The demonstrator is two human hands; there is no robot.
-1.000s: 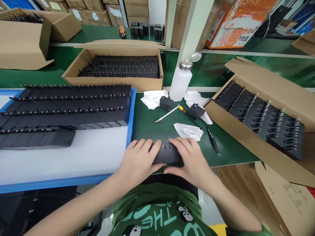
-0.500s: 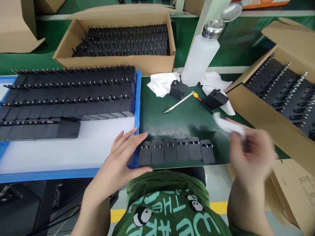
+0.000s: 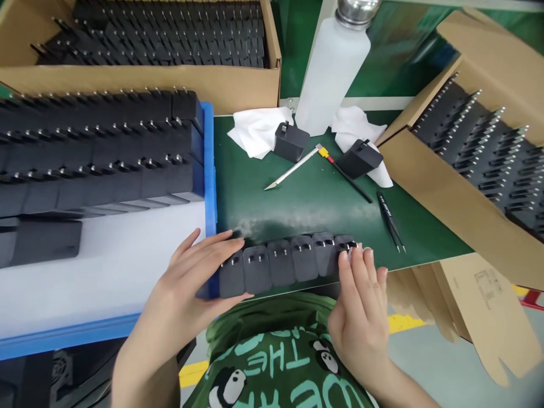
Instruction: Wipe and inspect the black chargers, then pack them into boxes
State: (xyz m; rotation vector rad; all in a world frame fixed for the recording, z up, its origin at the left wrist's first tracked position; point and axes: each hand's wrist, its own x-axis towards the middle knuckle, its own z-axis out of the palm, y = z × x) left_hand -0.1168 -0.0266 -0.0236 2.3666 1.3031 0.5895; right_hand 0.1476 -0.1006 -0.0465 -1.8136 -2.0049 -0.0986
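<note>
A row of several black plug adapters [image 3: 289, 263] lies flat, side by side, along the near edge of the green mat [image 3: 306, 204]. My left hand [image 3: 191, 277] is open with its fingers spread. It rests against the left end of the row, at the corner of the blue tray [image 3: 209, 170]. My right hand [image 3: 359, 300] lies on the row's right end with its fingers pressed together. A bit of white wipe shows under the fingertips.
The blue tray holds rows of black adapters [image 3: 106, 158]. Cardboard boxes of adapters stand at the back [image 3: 170, 85] and at the right [image 3: 425, 170]. On the mat lie a white bottle [image 3: 329, 68], white wipes [image 3: 255, 130], two loose adapters [image 3: 290, 141], a craft knife [image 3: 291, 170] and tweezers [image 3: 391, 221].
The adapters, bunched under both hands a second ago, were spread into a row. My right hand took the white wipe off the mat and brought it down to the row's right end.
</note>
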